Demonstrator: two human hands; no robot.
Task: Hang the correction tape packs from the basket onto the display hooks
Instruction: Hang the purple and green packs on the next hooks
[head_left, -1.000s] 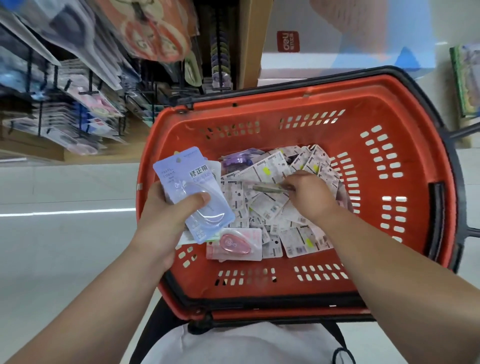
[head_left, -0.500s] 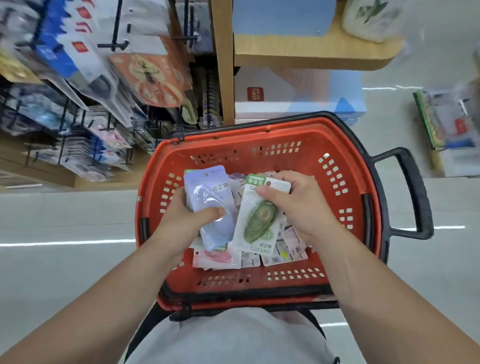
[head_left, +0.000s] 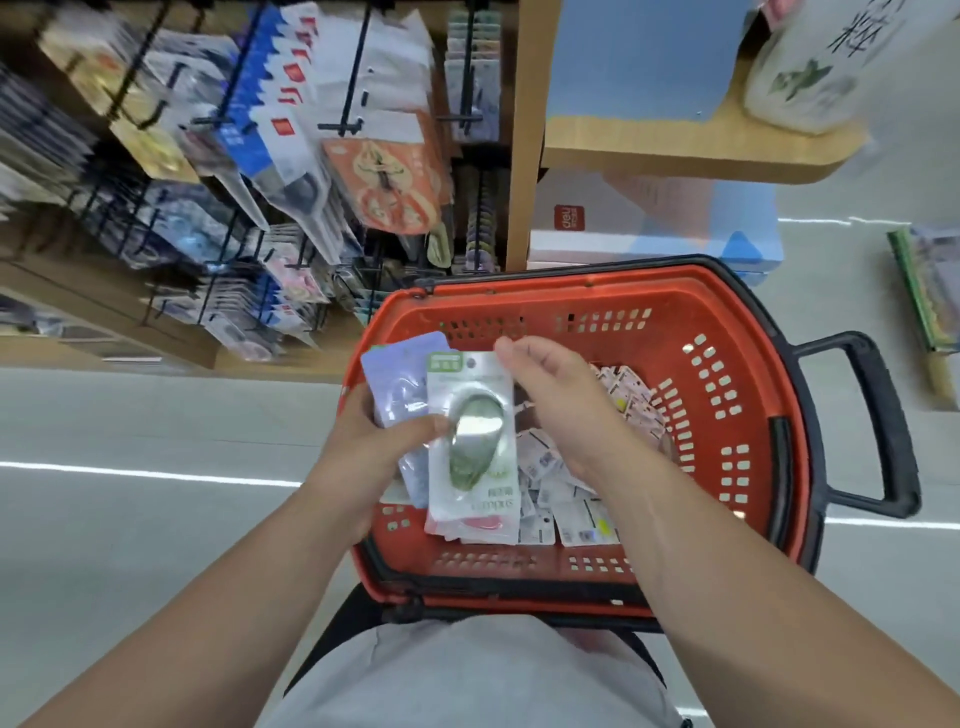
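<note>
— What do you have on the feed, biggest first, with counts?

— One display rack (head_left: 156, 218) at the upper left. It is blurred, and black display hooks (head_left: 343, 126) on it carry hung packets. I cannot count the hooks. Just to its right stands one wooden shelf (head_left: 675, 150). Below them I see one red basket (head_left: 727, 322), close in front of the person's body, with one black handle (head_left: 878, 426) on its right side.

— And the hands?

— Two, both over the basket. The left hand (head_left: 374, 452) grasps two correction tape packs fanned together, with its thumb laid across the front one. The right hand (head_left: 561, 400) is at that pack's top right corner, fingers loosely curled. I cannot tell whether its thumb pinches the card or only sits beside it.

— Describe the two packs.

— In front is the green pack (head_left: 470, 441): a white card with a green tab on top, a green oval dispenser under a shiny clear blister, and lettering along the bottom. Behind it to the left is the lavender pack (head_left: 400, 384), a pale violet card mostly covered. Both are above the basket's left half, on no hook.

— Anything left inside?

— One pink pack (head_left: 483, 525) shows just under the green pack's lower edge. Beside it is a heap of loose packs (head_left: 566, 493), white backs up, too many for me to count.
</note>
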